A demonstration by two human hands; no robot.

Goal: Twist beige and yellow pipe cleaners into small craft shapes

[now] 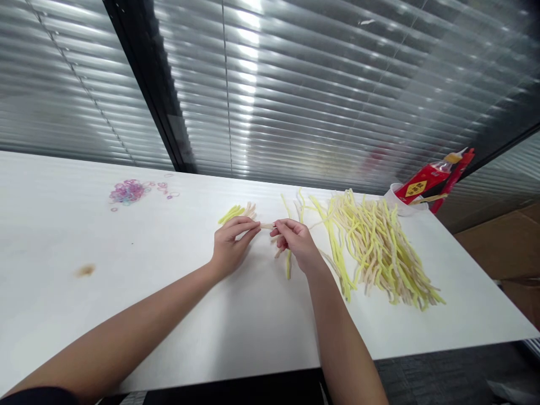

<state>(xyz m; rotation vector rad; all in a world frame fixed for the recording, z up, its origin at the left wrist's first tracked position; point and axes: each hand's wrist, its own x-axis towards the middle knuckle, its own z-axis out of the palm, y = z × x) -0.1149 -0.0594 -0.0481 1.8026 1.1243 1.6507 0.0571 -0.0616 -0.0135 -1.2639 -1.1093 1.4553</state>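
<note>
Between my two hands, low over the white table, stretches a short beige pipe cleaner point(266, 226). Thumb and fingers of my left hand point(233, 242) pinch its left end. My right hand point(296, 239) is closed on the right end, its fingertips curled in. Just beyond my left hand lie short folded yellow pieces point(232, 214) and beige pieces point(250, 210). Loose yellow and beige strands lie around and under my right hand, partly hidden by it. Farther right spreads a big pile of long yellow and beige pipe cleaners point(379, 247).
A heap of small pink, purple and blue rubber bands point(129, 192) lies at the back left of the table point(177, 315). At the back right, a red glue bottle point(426, 181) leans in a clear plastic cup point(396, 201). Window blinds point(304, 101) rise behind the table.
</note>
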